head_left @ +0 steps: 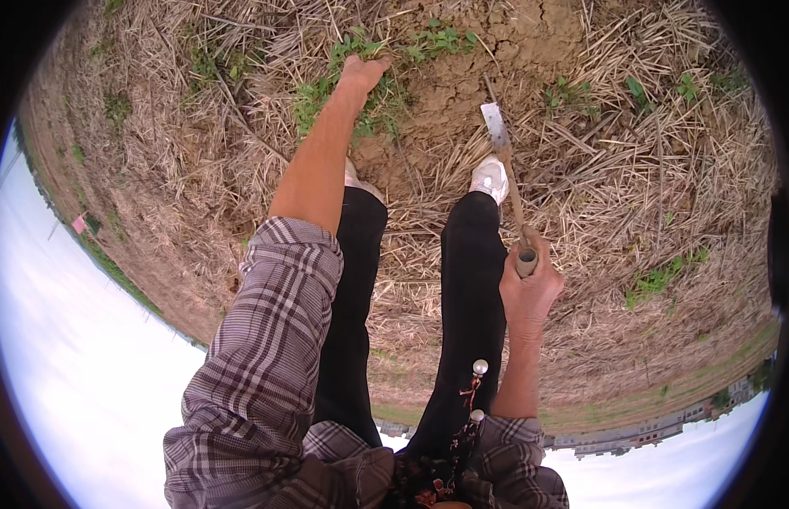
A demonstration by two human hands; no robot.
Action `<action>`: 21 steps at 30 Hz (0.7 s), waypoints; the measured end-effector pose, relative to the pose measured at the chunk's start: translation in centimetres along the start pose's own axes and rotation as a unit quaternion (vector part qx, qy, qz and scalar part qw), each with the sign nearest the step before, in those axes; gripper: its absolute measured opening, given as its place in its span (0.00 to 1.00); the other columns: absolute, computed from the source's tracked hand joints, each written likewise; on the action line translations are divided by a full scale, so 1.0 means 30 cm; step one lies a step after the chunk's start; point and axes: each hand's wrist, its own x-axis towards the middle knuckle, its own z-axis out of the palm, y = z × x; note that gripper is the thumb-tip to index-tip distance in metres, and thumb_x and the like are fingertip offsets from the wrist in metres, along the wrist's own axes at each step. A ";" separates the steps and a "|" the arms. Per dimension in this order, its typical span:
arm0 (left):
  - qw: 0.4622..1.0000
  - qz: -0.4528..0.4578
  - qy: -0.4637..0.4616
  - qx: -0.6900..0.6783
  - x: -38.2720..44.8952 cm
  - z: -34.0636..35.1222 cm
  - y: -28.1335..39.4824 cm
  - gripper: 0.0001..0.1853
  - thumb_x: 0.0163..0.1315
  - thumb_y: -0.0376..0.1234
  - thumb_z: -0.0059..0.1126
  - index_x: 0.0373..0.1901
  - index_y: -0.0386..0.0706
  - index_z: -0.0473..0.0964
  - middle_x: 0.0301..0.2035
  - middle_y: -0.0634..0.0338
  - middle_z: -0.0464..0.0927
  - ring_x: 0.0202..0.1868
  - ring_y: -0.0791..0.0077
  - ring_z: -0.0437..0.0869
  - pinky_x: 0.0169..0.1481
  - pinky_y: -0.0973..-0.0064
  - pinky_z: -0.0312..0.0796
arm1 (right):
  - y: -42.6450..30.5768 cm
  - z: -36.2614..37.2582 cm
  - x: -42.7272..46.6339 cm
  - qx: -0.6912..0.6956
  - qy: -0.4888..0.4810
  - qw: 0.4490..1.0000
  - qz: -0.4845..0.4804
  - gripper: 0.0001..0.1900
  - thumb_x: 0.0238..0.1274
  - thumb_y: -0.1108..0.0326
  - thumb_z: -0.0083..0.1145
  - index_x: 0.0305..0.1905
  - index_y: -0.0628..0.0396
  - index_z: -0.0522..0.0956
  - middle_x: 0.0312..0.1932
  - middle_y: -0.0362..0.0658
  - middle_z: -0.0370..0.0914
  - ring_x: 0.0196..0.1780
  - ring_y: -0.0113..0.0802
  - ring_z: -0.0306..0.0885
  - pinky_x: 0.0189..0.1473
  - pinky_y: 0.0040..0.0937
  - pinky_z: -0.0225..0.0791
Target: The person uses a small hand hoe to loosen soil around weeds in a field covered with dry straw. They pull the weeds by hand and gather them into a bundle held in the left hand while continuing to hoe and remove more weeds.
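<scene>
My left hand (364, 73) reaches down into a clump of low green weeds (315, 105) at the top of the view. Its thumb side points right, and the leaves and the hand itself hide most of its fingers, so its grip is unclear. My right hand (533, 286) is wrapped around the handle of a small hand hoe or sickle (497, 130). The tool's hollow, tube-like handle end faces up towards me. Its pale metal blade lies out ahead, over the straw just beyond my right shoe (491, 178).
Dry straw stubble (623, 172) covers much of the field, with cracked bare soil (521, 38) at top centre. More weeds grow at top centre (442, 41) and on the right (664, 280). My left shoe (362, 181) stands below the weed clump. Buildings (642, 436) line the far edge.
</scene>
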 end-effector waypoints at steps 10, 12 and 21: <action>0.993 0.053 -0.034 0.100 0.113 0.011 -0.029 0.40 0.54 0.43 0.67 0.60 0.25 0.62 0.59 0.38 0.67 0.59 0.50 0.71 0.60 0.57 0.67 | -0.213 0.067 0.198 -0.126 -0.125 0.974 -0.138 0.17 0.52 0.70 0.61 0.47 0.59 0.73 0.23 0.46 0.78 0.23 0.43 0.79 0.26 0.40 0.72; 0.989 0.080 -0.039 0.116 0.137 0.004 -0.038 0.38 0.54 0.43 0.67 0.59 0.26 0.63 0.58 0.38 0.68 0.59 0.48 0.72 0.59 0.56 0.69 | -0.275 0.085 0.219 -0.136 -0.162 0.972 -0.106 0.15 0.51 0.71 0.60 0.45 0.58 0.74 0.23 0.49 0.77 0.26 0.48 0.79 0.30 0.43 0.71; 0.979 0.086 -0.035 0.182 0.212 0.012 -0.056 0.38 0.47 0.44 0.71 0.55 0.29 0.69 0.54 0.41 0.72 0.55 0.51 0.75 0.57 0.61 0.71 | -0.530 0.184 0.403 -0.156 -0.194 0.963 -0.106 0.06 0.49 0.73 0.57 0.34 0.63 0.78 0.30 0.55 0.81 0.39 0.50 0.82 0.43 0.41 0.75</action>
